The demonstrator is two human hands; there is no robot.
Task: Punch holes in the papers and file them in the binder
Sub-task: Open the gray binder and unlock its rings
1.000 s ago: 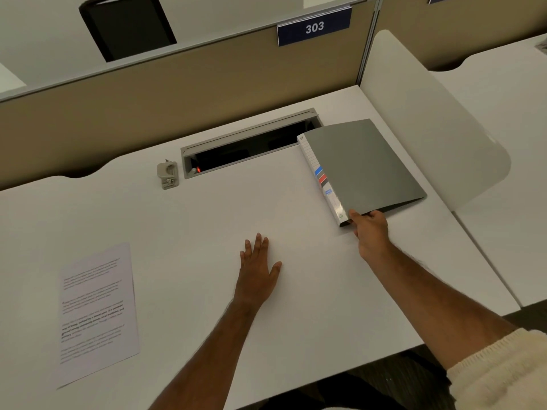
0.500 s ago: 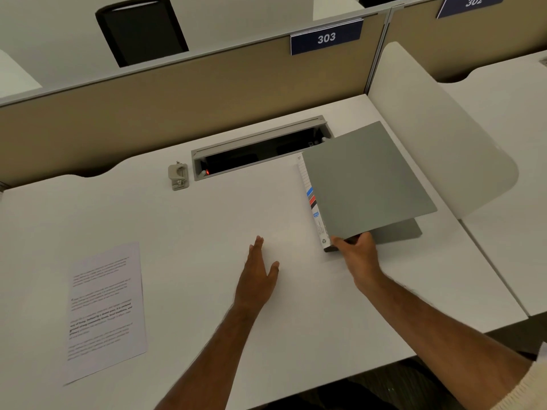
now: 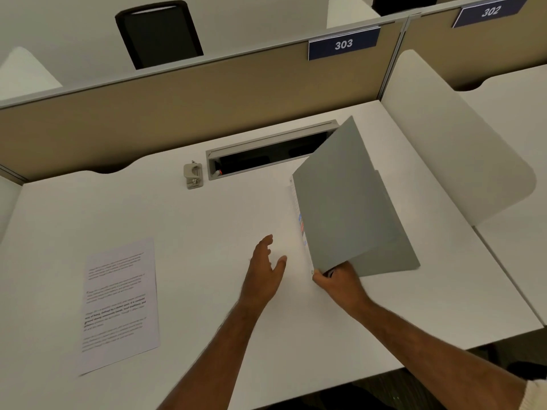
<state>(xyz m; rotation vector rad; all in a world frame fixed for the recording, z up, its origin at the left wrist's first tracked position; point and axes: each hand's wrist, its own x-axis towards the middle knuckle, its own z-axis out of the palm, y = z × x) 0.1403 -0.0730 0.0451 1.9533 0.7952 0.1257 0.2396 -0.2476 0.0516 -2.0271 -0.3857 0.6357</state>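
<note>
1. White desk top point(image 3: 207, 220).
2. Grey recessed cable tray point(image 3: 266, 152), set into the desk's far side.
3. Tan fabric partition point(image 3: 177, 108) behind the desk.
4. Blue "303" sign point(image 3: 343, 44) on that partition.
5. Black chair back point(image 3: 159, 34) beyond it.
6. White curved side divider point(image 3: 458, 149) at the desk's right edge.

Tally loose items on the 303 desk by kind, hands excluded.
Binder: 1, grey, cover being lifted by the right hand
Hole punch: 1
Printed paper: 1 sheet visible
Total: 3
</note>
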